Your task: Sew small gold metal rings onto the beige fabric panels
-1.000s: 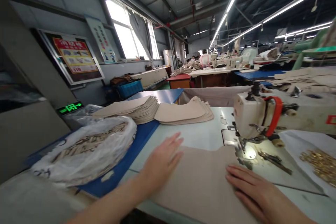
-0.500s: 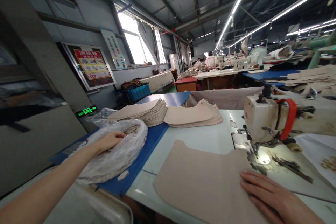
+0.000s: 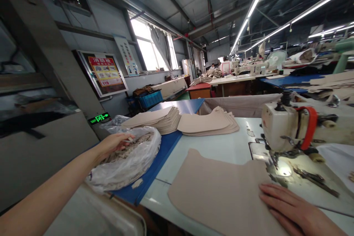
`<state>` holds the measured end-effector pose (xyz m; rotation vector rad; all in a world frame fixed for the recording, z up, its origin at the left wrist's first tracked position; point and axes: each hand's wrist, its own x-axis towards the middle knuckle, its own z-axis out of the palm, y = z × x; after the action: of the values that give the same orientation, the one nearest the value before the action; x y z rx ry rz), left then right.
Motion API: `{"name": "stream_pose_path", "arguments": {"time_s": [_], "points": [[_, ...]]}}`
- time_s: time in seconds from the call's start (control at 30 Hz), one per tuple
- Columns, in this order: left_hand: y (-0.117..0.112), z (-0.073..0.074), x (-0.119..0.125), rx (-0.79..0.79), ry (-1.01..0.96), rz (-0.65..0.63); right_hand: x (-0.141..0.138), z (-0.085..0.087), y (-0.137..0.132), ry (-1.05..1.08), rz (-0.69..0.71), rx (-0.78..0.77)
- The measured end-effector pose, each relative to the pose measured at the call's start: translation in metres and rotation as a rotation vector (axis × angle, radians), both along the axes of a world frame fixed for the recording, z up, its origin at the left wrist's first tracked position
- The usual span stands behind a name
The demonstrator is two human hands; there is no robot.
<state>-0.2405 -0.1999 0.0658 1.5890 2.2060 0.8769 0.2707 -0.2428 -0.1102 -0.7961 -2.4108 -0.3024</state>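
Apparently pinches pale piece [image 3: 129, 139] in left hand [image 3: 114, 143] over plastic bag [image 3: 125, 171], leftward of beige panel [image 3: 218, 188]; rests flat, ungripping right hand [image 3: 294, 204] on panel's right edge.

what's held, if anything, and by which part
The left hand seemingly pinches a small pale piece, exact spot unclear. The right hand rests on the beige panel, gripping nothing.

Pale table [image 3: 221, 145]: beige piece [image 3: 221, 191] flat at near side; sewing machine [image 3: 287, 123] at right, dark metal tool [image 3: 317, 182] near its needle, white sheet [image 3: 336, 160] beside; stack of beige pieces [image 3: 207, 123] farther back
Blue table [image 3: 169, 142], adjoining left: second stack [image 3: 155, 118], open plastic bag [image 3: 127, 171], pale scrap [image 3: 137, 183]
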Motion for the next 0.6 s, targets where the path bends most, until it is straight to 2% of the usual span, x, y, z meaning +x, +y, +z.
{"name": "stream_pose_path", "arguments": {"time_s": [0.17,0.3,0.37,0.43,0.53,0.6], "points": [[-0.004,0.009,0.01,0.034,-0.098,0.031,-0.001,0.002,0.0,0.007,-0.027,-0.058],[0.003,0.008,0.047,0.088,-0.168,-0.022,-0.005,0.011,-0.005,0.013,-0.069,-0.226],[0.01,-0.005,0.08,0.06,-0.229,-0.083,-0.008,0.02,-0.009,0.05,-0.083,-0.329],[0.017,-0.029,0.121,-0.031,-0.279,-0.191,-0.009,0.028,-0.012,0.103,-0.056,-0.409],[0.021,-0.071,0.196,-0.17,-0.352,-0.434,-0.011,0.039,-0.017,0.258,-0.054,-0.577],[0.016,-0.091,0.248,-0.238,-0.412,-0.602,-0.014,0.043,-0.019,0.484,-0.116,-0.706]]}}
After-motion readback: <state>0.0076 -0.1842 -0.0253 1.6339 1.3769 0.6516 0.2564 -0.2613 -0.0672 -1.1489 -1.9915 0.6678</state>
